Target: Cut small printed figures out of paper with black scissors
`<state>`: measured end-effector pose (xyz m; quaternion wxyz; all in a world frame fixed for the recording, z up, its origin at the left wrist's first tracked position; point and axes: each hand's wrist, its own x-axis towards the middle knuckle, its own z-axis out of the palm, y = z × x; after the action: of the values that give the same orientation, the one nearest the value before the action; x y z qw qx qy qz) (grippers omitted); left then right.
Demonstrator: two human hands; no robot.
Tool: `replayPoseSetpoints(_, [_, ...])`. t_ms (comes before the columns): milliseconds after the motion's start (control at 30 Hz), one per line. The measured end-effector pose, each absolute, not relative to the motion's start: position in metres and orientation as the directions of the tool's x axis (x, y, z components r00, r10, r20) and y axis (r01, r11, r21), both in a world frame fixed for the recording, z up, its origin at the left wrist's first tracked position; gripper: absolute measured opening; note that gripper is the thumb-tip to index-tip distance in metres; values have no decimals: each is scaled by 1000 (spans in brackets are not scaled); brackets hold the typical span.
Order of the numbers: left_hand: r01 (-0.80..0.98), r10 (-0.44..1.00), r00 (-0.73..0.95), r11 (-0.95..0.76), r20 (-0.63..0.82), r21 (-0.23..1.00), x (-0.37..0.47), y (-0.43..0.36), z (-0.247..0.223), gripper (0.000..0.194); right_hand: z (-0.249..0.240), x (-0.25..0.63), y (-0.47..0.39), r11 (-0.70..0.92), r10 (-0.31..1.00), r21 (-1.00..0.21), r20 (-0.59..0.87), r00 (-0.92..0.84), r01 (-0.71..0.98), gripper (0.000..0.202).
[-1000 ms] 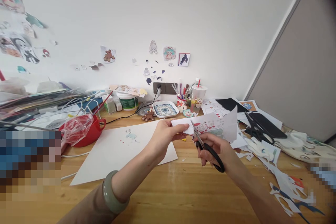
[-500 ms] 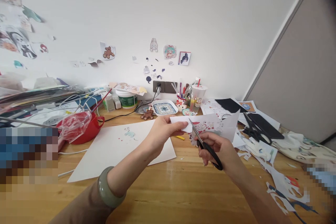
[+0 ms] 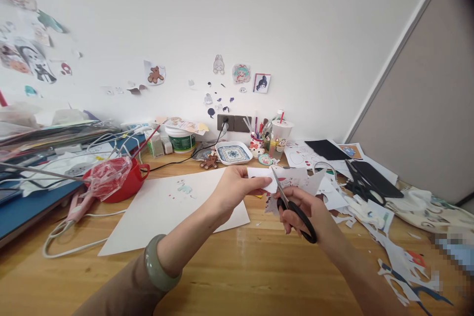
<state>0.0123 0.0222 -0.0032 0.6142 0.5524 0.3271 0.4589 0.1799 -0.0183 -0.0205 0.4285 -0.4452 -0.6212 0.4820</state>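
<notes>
Between thumb and fingers, my left hand [image 3: 237, 185] pinches a sheet of paper [image 3: 298, 177] printed with small reddish and grey pictures. My right hand [image 3: 305, 207] is wrapped round the black handles of a pair of scissors [image 3: 301, 219]. Their metal blades point up and left and lie against the sheet just right of my left thumb. Whether the blades are parted is hard to make out. Below my left forearm, a large white sheet [image 3: 148, 222] with a few small cutouts [image 3: 184, 187] lies flat on the wooden table [image 3: 237, 266].
A red pot [image 3: 126, 185] with crumpled plastic and a pink-handled tool [image 3: 79, 207] with a white cord are at left. Behind my hands are a patterned square dish [image 3: 234, 153] and a drink cup [image 3: 280, 138]. Paper scraps [image 3: 392, 252] and another pair of black scissors [image 3: 361, 187] lie at right.
The held sheet has swung, and its right part now hangs lower and shows less of its printed side. Both hands sit slightly further right and lower in the view.
</notes>
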Motion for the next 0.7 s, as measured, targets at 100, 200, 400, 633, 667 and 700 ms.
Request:
replayPoseSetpoints(100, [-248,920,383,16,83,969,19,26,-8,23,-18,178,-21,133,972,-977,96,-215,166,28])
replayPoseSetpoints(200, [-322,915,403,147,-6,935,30,36,-16,24,-23,180,-18,63,992,-971,37,-117,231,24])
replayPoseSetpoints(400, [-363,904,368,354,-216,862,55,53,-42,8,-37,192,0,-75,997,-938,-81,-2,338,25])
replayPoseSetpoints(633, [-368,902,305,406,-304,837,56,60,-64,6,-43,195,7,-122,992,-926,-128,6,356,26])
replayPoseSetpoints(667, [-365,902,301,408,-308,837,55,60,-65,6,-43,194,8,-131,991,-927,-129,30,350,27])
replayPoseSetpoints(700, [-362,902,299,409,-311,838,55,59,-65,6,-43,194,8,-141,990,-930,-127,62,341,27])
